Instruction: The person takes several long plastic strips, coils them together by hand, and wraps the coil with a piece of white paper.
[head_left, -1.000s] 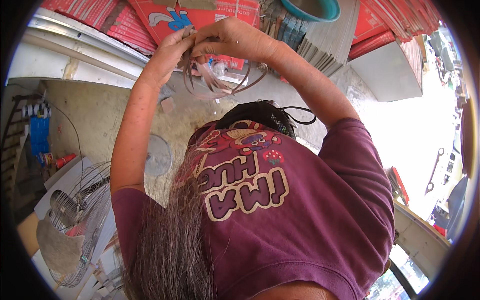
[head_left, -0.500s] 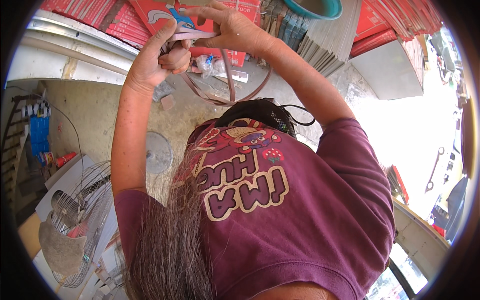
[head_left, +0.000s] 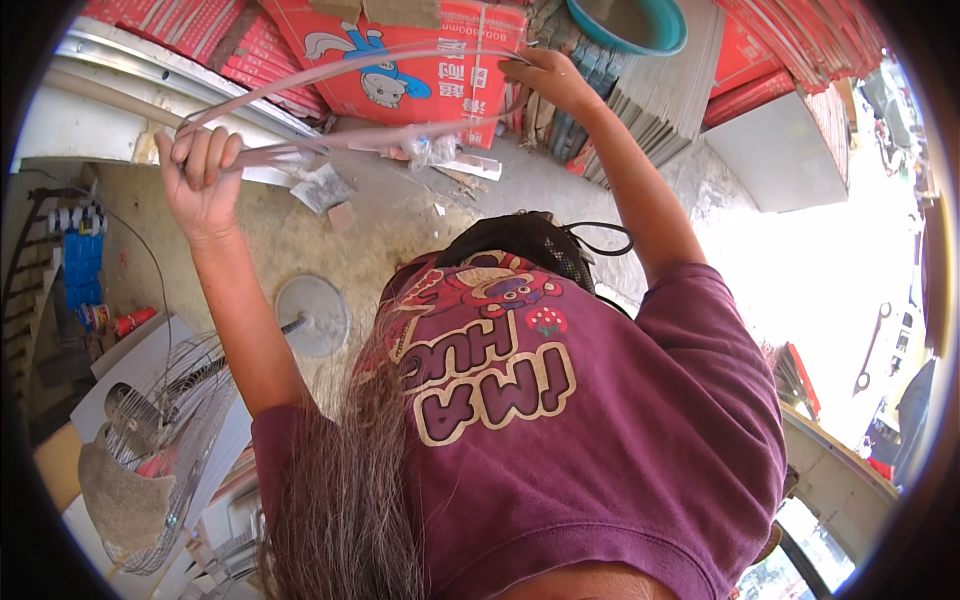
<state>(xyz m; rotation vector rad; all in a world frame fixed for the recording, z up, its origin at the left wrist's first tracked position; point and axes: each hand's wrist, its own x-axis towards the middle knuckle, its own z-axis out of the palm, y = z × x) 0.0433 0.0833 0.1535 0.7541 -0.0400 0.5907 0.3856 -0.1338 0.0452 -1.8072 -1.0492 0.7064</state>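
Observation:
A long, thin pinkish-brown strap (head_left: 350, 140) stretches in loose loops between my raised hands, blurred by motion. My left hand (head_left: 205, 170), at the upper left, is closed round its gathered end with the thumb sticking up. Farther right, my right hand (head_left: 555, 80) pinches the other end of the loops between thumb and fingers. Behind the strap leans a red carton (head_left: 410, 85) with a blue-and-white cartoon figure on it. The strap's exact path near the right fingertips is hard to make out.
A teal basin (head_left: 655, 40) sits on stacked grey tiles (head_left: 655, 100) at the back right. More red cartons (head_left: 790, 35) stand beyond. Scraps and a clear plastic bag (head_left: 430, 150) lie on the floor. A wire-caged fan (head_left: 150, 430) stands at the left, its round base (head_left: 315, 315) nearer the middle.
My hands have moved apart, the left one to the left and down, the right one to the right. The strap, bunched between them before, now spans the gap in long loops.

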